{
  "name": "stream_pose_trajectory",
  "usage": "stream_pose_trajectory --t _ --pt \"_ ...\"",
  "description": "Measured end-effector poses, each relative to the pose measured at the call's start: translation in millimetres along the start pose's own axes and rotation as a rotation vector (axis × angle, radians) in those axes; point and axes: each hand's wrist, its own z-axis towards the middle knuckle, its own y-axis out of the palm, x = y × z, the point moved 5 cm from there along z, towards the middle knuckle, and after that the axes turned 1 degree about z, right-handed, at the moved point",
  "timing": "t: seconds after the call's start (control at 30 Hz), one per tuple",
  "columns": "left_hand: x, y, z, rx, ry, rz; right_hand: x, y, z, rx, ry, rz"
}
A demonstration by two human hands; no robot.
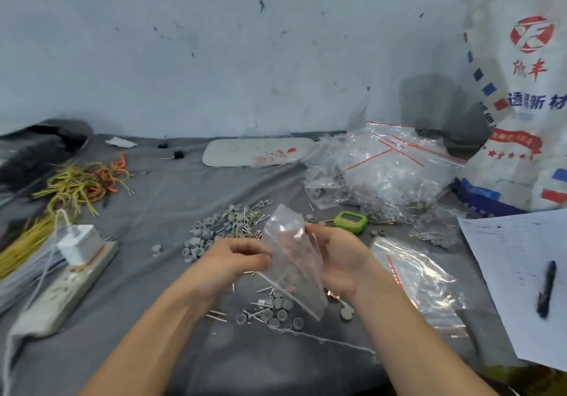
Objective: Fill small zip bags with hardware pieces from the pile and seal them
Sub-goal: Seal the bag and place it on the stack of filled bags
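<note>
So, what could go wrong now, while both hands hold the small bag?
The zip bag hangs tilted between the left hand and the right hand; whether it is sealed I cannot tell, so pieces might slip out. Loose hardware pieces lie just below both wrists; a moving arm could scatter them.

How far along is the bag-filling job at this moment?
Done: a heap of filled clear zip bags lies far right. In hand: the left hand and right hand hold one small clear zip bag; whether it is sealed is unclear. Left: many loose grey round-headed hardware pieces on the dark cloth, plus a stack of empty bags.
</note>
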Motion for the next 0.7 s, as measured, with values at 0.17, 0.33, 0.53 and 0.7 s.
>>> stream_pose_trajectory --t 0.17,0.33,0.53,0.7 --pt "-12 -19 -3 0.008 -0.079 -0.246 -7 0 15 -0.026 -0.058 0.254" --pt "-15 -4 -12 -0.030 -0.130 -0.441 -15 -1 23 -0.005 -0.144 0.394" --pt "-18 -21 -18 0.053 -0.118 -0.527 -12 -19 38 0.165 -0.254 0.273" --pt "-8 -44 -28 0.274 -0.034 -0.310 -22 -23 14 0.793 -0.735 -0.956"
